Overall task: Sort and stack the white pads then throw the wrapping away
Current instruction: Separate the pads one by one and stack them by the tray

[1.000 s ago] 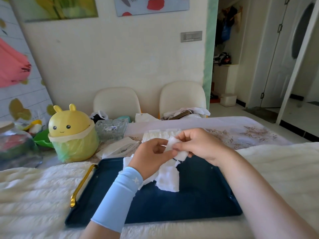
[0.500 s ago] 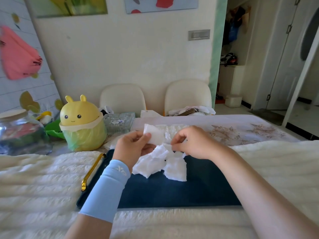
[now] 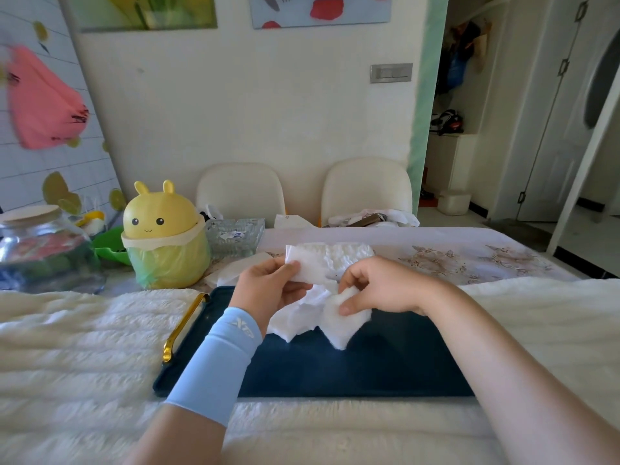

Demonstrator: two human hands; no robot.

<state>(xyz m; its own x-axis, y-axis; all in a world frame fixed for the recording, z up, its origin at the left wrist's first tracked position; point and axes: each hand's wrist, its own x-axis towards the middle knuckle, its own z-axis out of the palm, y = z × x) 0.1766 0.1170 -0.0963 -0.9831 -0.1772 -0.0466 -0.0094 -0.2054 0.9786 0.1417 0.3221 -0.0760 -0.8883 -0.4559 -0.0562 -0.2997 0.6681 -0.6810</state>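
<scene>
Above the dark blue tray (image 3: pixel 385 364), my left hand (image 3: pixel 268 290) pinches the upper corner of a thin white wrapping sheet (image 3: pixel 308 266) that hangs crumpled below it. My right hand (image 3: pixel 372 283) pinches a fluffy white pad (image 3: pixel 339 325) between thumb and fingers, close beside the wrapping. A stack of white pads (image 3: pixel 342 251) lies on the table just behind both hands, partly hidden by them. A yellow bunny-shaped bin (image 3: pixel 164 243) with a green bag liner stands at the left.
A glass jar (image 3: pixel 43 250) and a green bowl (image 3: pixel 107 245) stand at far left. A glass dish (image 3: pixel 235 236) sits behind the bin. A white fluffy cloth (image 3: pixel 84 347) covers the near table. Two cream chairs (image 3: pixel 365 189) stand beyond the table.
My hands have drawn apart: the left lifted the wrapping's corner up and left, the right pulled a pad down out of it. The camera view shifted left and tilted up slightly.
</scene>
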